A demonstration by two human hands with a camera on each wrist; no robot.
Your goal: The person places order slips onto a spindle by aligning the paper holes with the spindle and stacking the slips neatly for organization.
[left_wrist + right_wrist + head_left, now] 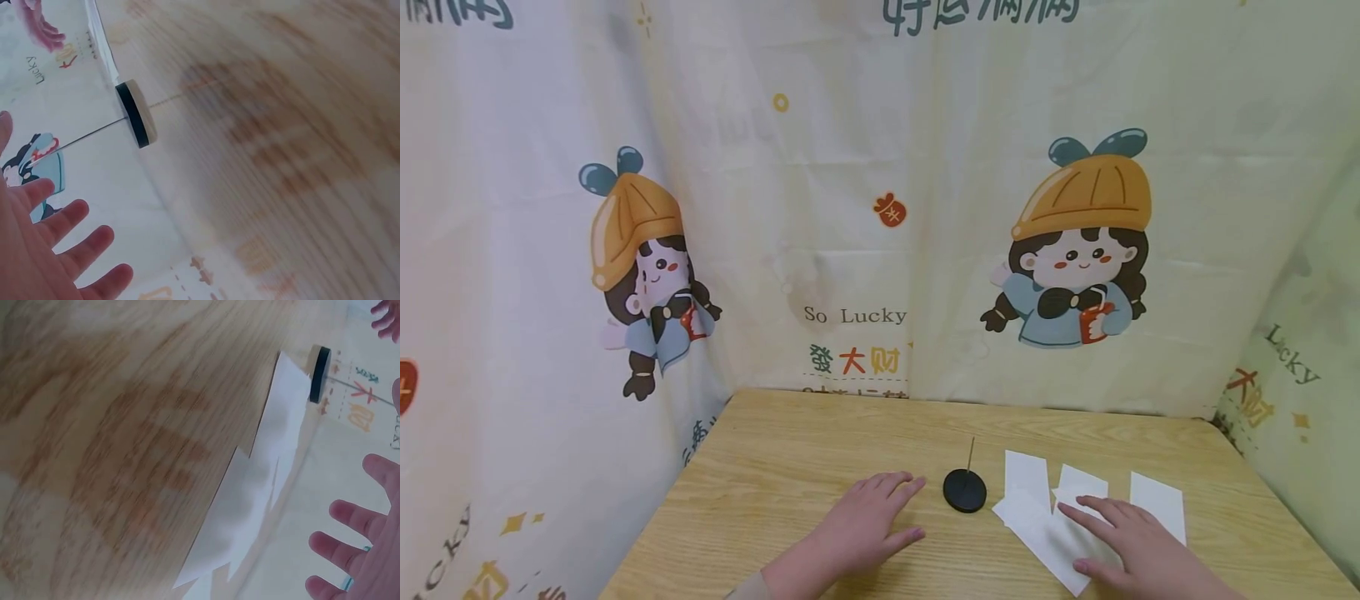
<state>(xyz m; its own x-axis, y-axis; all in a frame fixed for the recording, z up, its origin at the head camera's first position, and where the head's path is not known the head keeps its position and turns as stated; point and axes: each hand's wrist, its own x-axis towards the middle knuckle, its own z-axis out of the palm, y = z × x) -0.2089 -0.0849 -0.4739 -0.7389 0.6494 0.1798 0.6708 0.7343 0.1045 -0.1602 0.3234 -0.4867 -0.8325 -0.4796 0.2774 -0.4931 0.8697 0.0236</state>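
Plainly, nothing is gripped by either hand. The left hand (872,521) is seen with its fingers spread, over the wooden table (752,467) and near the black disc (964,497), apart from it. The right hand (1131,546) is likewise shown with fingers extended, above the white paper slips (1026,475); no slip is pinched, and in the right wrist view the fingers appear raised clear of the paper.

The black disc is set flat on the table between the hands, slightly farther back, with a thin rod (971,454) fixed upright in it. To its right the slips are spread, some overlapped by a tilted slip (1041,533) in front; a separate slip (1157,498) is placed at the far right, partly hidden by the right hand. Their exact number cannot be told.

As for progress, nothing is carried on the rod, and no slip is seen joined to it or to the disc. The work is therefore judged to be at a resting point, with nothing assembled; whether it is unstarted or finished cannot be told.
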